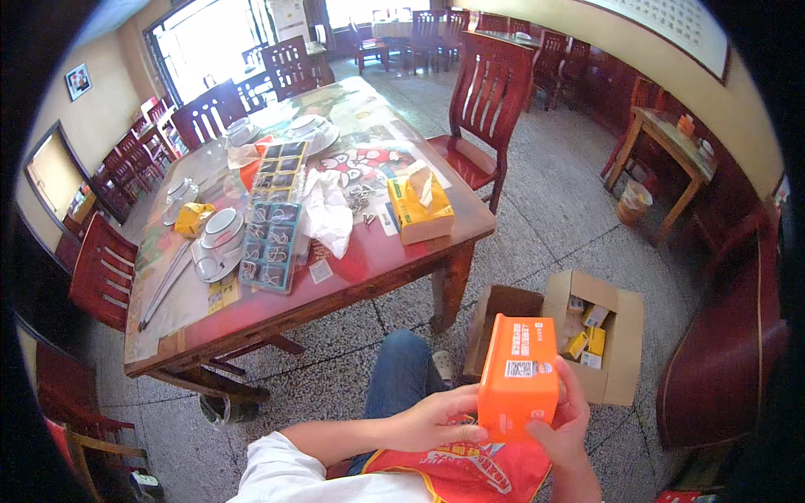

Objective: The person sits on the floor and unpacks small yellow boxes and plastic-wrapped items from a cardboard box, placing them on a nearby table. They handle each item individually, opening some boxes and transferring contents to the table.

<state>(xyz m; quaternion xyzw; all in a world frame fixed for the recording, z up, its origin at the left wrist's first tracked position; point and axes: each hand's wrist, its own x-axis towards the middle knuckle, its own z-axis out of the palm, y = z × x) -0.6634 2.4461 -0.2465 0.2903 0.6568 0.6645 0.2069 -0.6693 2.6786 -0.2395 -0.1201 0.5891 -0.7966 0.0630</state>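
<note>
Between my two hands, above my lap, is an orange plastic box (512, 383) bearing white writing and a printed code; it looks like a tissue dispenser. My left hand (443, 418) grips its left side near the lower edge. On the right side, my right hand (569, 409) wraps around it, thumb at the near lower corner. The inside of the box is hidden from me. Just beyond it on the floor, an open cardboard carton (619, 371) contains several yellow-and-white packs (591, 342). A red apron (465, 468) covers my lap.
The wooden table (339, 295) at front left carries a yellow tissue pack (422, 210), compartment trays of metal rings (270, 245), a crumpled white plastic bag (330, 210), wrapped bowls (220, 232) and chopsticks (165, 286). A wooden chair (484, 100) stands beyond; a dark red bench (717, 371) is at right.
</note>
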